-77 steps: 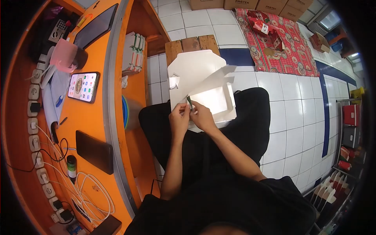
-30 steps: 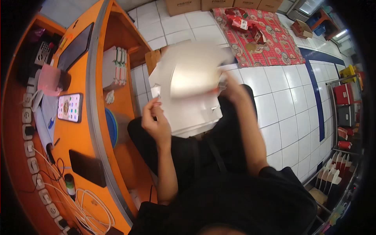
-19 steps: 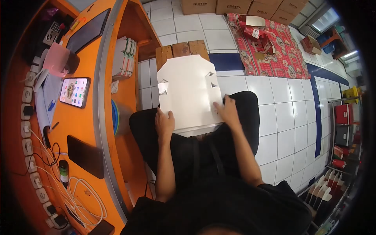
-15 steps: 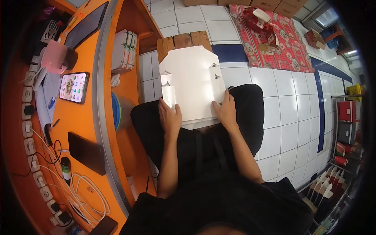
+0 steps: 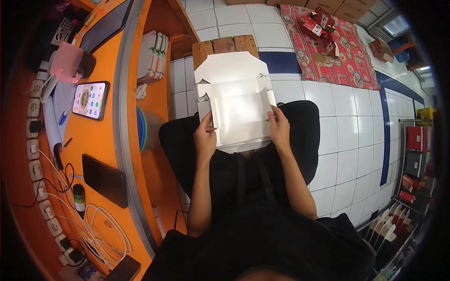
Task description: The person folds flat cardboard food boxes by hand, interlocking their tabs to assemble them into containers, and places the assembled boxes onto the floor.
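Observation:
A white cardboard sheet with cut corners and notched side flaps lies on top of other white sheets, over a wooden bench between my knees. Its two side flaps are bent partly upward. My left hand grips the left flap near the front corner, thumb on the inner side. Opposite it, my right hand grips the right flap the same way. Most of the fingertips are hidden behind the flaps.
On my left an orange desk carries a phone, a black box, a small bottle and white cables. A patterned red mat with red boxes lies on the tiled floor ahead. Brown cartons stand behind it; a rack is at the right.
An earlier sheet was lifted off to the right, and a red box on the mat now shows where a pale piece lay. Both hands have closed on the new sheet's side flaps, raising them.

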Demonstrator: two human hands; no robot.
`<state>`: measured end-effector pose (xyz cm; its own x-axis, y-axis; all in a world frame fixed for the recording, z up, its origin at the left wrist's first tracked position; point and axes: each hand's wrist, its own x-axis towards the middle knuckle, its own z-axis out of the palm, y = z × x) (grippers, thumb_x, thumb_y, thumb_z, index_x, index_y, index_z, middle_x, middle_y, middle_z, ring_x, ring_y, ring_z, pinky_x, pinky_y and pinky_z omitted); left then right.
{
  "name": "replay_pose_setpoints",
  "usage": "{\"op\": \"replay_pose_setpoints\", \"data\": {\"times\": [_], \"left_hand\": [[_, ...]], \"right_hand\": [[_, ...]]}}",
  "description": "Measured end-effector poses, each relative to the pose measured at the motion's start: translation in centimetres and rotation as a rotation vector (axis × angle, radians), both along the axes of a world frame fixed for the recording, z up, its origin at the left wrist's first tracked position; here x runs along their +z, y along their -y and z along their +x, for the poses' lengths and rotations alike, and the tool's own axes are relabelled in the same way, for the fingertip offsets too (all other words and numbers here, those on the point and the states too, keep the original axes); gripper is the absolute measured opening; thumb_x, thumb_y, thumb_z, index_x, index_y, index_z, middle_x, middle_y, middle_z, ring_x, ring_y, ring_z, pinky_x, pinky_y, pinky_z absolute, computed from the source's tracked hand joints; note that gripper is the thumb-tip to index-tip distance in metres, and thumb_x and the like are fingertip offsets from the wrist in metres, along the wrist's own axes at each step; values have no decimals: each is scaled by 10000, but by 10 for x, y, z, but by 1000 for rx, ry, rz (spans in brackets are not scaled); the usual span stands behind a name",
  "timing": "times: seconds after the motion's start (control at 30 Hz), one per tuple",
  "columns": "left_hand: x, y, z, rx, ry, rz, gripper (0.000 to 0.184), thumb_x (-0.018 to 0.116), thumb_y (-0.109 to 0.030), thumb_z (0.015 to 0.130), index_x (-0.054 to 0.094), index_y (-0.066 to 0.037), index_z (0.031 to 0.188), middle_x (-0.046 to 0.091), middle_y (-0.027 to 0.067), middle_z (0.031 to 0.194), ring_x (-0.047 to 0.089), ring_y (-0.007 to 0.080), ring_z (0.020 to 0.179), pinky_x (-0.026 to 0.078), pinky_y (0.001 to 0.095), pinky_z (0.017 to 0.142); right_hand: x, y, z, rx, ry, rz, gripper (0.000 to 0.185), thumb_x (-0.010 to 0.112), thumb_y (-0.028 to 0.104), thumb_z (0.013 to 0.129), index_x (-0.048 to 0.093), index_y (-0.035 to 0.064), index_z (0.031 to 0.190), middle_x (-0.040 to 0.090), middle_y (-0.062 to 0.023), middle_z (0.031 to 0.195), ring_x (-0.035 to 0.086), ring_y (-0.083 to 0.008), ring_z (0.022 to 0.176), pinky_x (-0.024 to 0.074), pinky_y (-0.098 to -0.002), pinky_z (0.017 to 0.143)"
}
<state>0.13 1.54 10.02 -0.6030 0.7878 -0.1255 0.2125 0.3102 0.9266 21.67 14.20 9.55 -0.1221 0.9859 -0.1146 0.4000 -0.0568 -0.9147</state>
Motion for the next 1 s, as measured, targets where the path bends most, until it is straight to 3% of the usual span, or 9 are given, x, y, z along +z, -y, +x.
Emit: {"op": "replay_pose_setpoints", "data": {"times": [0.1, 0.2, 0.27, 0.4, 0.5, 0.67, 0.77, 0.9, 1.0], "left_hand": [[-1, -3, 7, -161, -309, -115, 688, 508, 169, 837, 597, -101, 1463, 621, 120, 1402, 687, 305, 1042, 548, 411, 940], [3, -10, 19, -236, -642, -157, 605, 543, 108, 862, 620, -88, 1429, 625, 115, 1342, 659, 350, 1037, 537, 453, 941], [8, -16, 23, -307, -754, -348, 560, 582, 36, 888, 626, -89, 1432, 627, 108, 1314, 640, 331, 1024, 523, 438, 915], [5, -26, 20, -241, -1007, -128, 429, 654, -114, 896, 684, -85, 1323, 641, 98, 1241, 644, 351, 945, 500, 463, 837], [22, -53, 40, -33, -939, 9, 392, 707, -245, 900, 713, -84, 1257, 688, 91, 1105, 659, 339, 930, 480, 463, 846], [6, -104, 58, -227, -133, -156, 348, 722, -287, 928, 737, 8, 1112, 735, 121, 829, 707, 278, 695, 548, 396, 690], [-10, -116, 46, -287, 181, -129, 306, 688, -221, 936, 726, 63, 1044, 729, 114, 790, 698, 201, 650, 542, 329, 623], [-3, -113, 30, -128, 496, -88, 223, 670, -153, 938, 728, 24, 1060, 715, 74, 892, 691, 151, 763, 533, 292, 689], [18, -110, 32, -142, 642, -54, 226, 649, -104, 926, 695, 53, 1082, 719, 90, 950, 717, 178, 858, 572, 299, 757]], "right_hand": [[4, 4, -1, 180, 83, 57, 370, 689, 212, 972, 676, 91, 1320, 735, -157, 1194, 721, -338, 998, 534, -469, 944], [4, 16, -7, 405, 680, 412, 539, 751, 289, 889, 623, 185, 1402, 622, -93, 1407, 582, -327, 1223, 372, -622, 1087], [-2, 17, -7, 424, 699, 441, 524, 746, 277, 890, 629, 185, 1392, 630, -91, 1385, 587, -325, 1203, 383, -602, 1080], [0, 13, -4, 407, 604, 422, 492, 717, 229, 900, 636, 176, 1383, 643, -93, 1343, 588, -329, 1191, 399, -551, 1074], [10, 13, 1, 355, 488, 345, 473, 690, 187, 905, 643, 179, 1375, 645, -93, 1336, 585, -343, 1195, 408, -529, 1071], [12, 15, 11, 375, 489, 330, 481, 671, 153, 908, 643, 197, 1386, 631, -136, 1340, 570, -358, 1229, 420, -525, 1071], [22, 19, 21, 380, 443, 357, 496, 674, 125, 907, 626, 139, 1401, 596, -206, 1344, 548, -381, 1259, 447, -507, 1064], [23, 22, 27, 10, 248, 380, 454, 699, 133, 918, 610, -38, 1329, 626, -222, 1235, 584, -407, 1192, 481, -485, 1022], [15, 20, 32, -21, 86, -70, 363, 699, 120, 935, 653, -26, 1265, 677, -192, 1081, 675, -378, 996, 542, -471, 897]]}}
